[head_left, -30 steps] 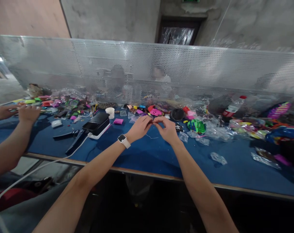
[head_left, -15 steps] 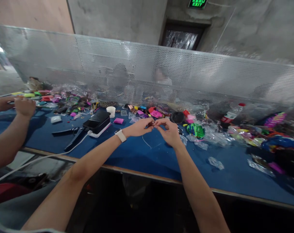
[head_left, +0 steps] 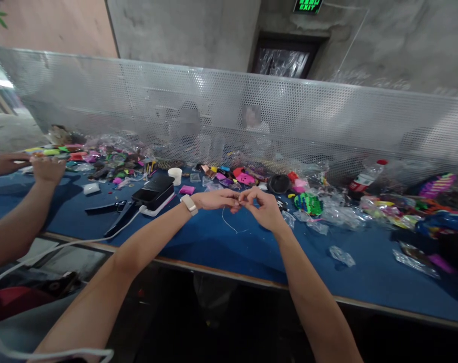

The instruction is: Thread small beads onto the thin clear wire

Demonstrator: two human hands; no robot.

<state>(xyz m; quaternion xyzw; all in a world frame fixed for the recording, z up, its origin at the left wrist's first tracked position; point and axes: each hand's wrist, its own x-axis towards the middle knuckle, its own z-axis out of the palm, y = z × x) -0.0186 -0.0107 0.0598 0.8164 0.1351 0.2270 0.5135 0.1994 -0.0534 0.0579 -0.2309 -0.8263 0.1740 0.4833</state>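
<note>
Left hand (head_left: 221, 200): fingers bent, tips pinched against those of the right hand (head_left: 262, 205), thumb and forefinger closed. Both grip one small piece (head_left: 239, 198) between the tips; what it is, too small to tell. Pale thread (head_left: 230, 226) hangs just below the left fingers, curving down over the blue tabletop (head_left: 266, 257).

Handling, my judgement: work this from the fingertips, wrists quiet, one hand holding firm while the other makes the fine movement. Keep the thread slack and out of the pinch unless wanted there; a loop could snag on the pale wristband (head_left: 189, 205).

Outward: bare blue surface runs from under the hands back to the near edge (head_left: 229, 275), which the forearms cross; elbows probably best drawn back this way. Left, pink packet (head_left: 187, 189) near the wrist, then black box (head_left: 157, 190) and white cable (head_left: 128, 227) limiting sideways sweep. Right, green sequinned piece (head_left: 309, 203) and crumpled clear bags (head_left: 342, 214). Ahead, clutter up to the perforated screen (head_left: 221, 101).
</note>
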